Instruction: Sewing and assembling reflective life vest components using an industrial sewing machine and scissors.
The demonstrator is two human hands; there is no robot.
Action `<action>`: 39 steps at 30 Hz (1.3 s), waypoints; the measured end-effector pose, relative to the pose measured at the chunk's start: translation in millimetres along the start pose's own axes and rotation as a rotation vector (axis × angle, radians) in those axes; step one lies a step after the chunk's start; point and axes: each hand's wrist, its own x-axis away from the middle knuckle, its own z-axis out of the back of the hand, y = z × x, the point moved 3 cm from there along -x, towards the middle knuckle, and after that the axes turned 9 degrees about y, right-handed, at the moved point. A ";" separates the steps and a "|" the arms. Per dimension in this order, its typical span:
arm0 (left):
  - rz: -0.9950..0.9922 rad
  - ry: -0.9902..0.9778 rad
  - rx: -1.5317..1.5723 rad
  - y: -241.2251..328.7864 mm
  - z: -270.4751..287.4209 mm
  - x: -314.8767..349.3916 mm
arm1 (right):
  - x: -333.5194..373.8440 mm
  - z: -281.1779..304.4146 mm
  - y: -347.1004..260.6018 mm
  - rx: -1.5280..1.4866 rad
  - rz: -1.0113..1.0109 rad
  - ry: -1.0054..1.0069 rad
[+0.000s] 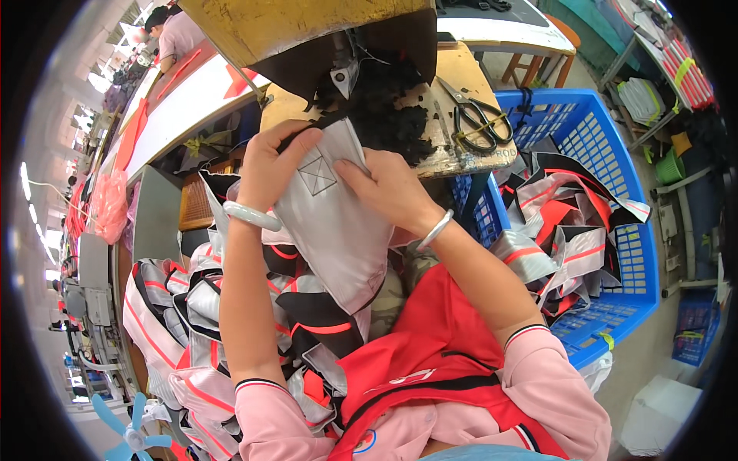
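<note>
A silver-grey fabric piece (338, 246) with a black edge and a stitched square with crossed lines hangs between my hands over my lap. My left hand (270, 165) pinches its upper left edge, thumb on top, near the stitched square. On the opposite edge, my right hand (388, 184) grips the same fabric with its thumb on the face. The top of the piece lies just below the pointed metal part (344, 79) of a yellow machine (307, 27). Black scraps (396, 115) are heaped beside that part on a worn wooden board (465, 73).
Black-handled scissors (478, 123) lie on the board's right side. A blue plastic basket (642, 230) at the right holds grey, black and red sewn pieces (565, 207). More such pieces (184, 346) are piled at my left. Another person (175, 38) sits by a long white table (173, 100).
</note>
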 end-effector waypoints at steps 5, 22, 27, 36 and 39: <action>0.091 -0.081 0.074 -4.4 -5.8 -19.2 | -19.8 -10.4 21.5 -0.180 0.003 0.013; 0.039 -0.225 0.193 8.8 10.1 28.8 | 25.6 15.1 23.5 -0.305 -0.085 -0.134; 0.272 -0.527 0.549 -30.7 -20.7 124.5 | 97.3 71.9 32.9 -0.467 -0.050 -0.172; -0.109 -0.131 0.258 43.9 -82.8 135.8 | 117.2 118.0 -12.6 0.526 0.572 0.404; -0.158 -0.107 0.233 69.6 -65.4 108.7 | 85.2 91.5 -25.3 0.569 0.600 0.131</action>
